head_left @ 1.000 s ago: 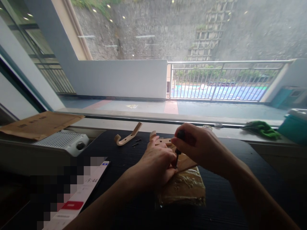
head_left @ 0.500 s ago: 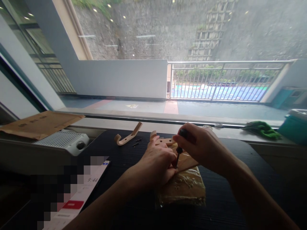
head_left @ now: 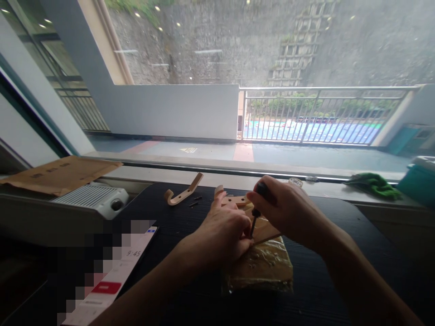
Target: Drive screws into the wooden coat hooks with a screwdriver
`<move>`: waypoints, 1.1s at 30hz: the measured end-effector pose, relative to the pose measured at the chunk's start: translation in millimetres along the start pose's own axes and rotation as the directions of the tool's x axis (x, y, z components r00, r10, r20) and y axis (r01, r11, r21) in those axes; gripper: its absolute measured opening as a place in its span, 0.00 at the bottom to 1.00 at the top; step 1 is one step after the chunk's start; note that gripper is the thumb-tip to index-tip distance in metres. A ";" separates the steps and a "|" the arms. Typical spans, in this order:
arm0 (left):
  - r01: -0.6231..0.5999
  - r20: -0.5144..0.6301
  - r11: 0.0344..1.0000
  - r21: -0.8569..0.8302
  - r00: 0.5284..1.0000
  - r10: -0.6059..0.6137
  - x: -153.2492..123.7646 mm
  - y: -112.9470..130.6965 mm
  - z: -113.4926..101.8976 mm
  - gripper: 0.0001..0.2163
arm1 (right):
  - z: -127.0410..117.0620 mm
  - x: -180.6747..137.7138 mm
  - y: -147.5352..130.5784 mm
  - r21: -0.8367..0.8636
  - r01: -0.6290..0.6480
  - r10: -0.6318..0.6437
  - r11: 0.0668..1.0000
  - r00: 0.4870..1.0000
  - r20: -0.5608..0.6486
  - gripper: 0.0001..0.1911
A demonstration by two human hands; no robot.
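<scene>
My right hand (head_left: pixel 282 203) is closed around the dark handle of a screwdriver (head_left: pixel 261 190), which stands nearly upright. Its shaft runs down to a flat wooden piece (head_left: pixel 267 230), and my left fingers hide the tip. My left hand (head_left: pixel 229 226) is closed on the wooden piece, with thumb and fingers around the screwdriver's tip. Beneath lies a block wrapped in clear plastic (head_left: pixel 261 269). A wooden strip with holes and a curved end (head_left: pixel 234 200) shows beyond my left fingers. Whether it joins the flat piece, I cannot tell.
A loose wooden hook with holes (head_left: pixel 183 194) lies on the dark table (head_left: pixel 326 267), beside two dark screws (head_left: pixel 195 203). At the left are a phone (head_left: pixel 132 258) and a brown envelope (head_left: pixel 61 174) on a white unit. On the sill rest a tape roll (head_left: pixel 295 182) and green cloth (head_left: pixel 377 186).
Both hands keep their hold, and the screwdriver stays in about the same place. The view has shifted very slightly. The phone's clock has gone from 9:44 to 9:45.
</scene>
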State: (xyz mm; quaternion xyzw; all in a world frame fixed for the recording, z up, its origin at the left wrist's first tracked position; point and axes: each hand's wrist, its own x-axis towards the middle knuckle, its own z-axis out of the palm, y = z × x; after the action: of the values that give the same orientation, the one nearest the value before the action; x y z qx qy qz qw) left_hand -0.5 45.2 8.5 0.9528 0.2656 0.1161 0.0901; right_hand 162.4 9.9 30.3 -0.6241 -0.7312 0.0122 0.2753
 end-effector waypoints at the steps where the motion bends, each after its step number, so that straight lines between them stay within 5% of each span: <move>1: -0.001 0.007 1.000 -0.006 1.000 0.001 -0.4 0.0 -0.4 0.07 | -0.5 -0.6 0.4 -0.010 -0.005 0.005 1.000 1.000 0.001 0.14; 20: 0.001 0.019 0.999 -0.045 1.000 -0.001 -1.4 -0.1 2.5 0.06 | -6.6 -6.4 2.6 0.093 0.074 -0.075 0.993 0.997 0.006 0.06; 29: 0.027 0.052 0.999 -0.031 0.998 -0.025 -0.5 3.1 -1.6 0.05 | -0.9 3.3 9.4 0.000 -0.075 0.075 0.997 0.997 -0.033 0.14; 33: 0.019 0.021 1.000 -0.015 1.000 -0.019 -0.6 1.5 1.4 0.06 | -4.9 0.4 7.5 0.034 -0.006 0.006 0.999 1.000 -0.010 0.11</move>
State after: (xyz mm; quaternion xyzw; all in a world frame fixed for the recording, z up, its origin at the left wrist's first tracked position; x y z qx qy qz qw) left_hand 0.1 43.5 7.4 0.9507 0.2728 0.1073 0.1013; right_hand 171.2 10.3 31.9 -0.6216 -0.7276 0.0222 0.2893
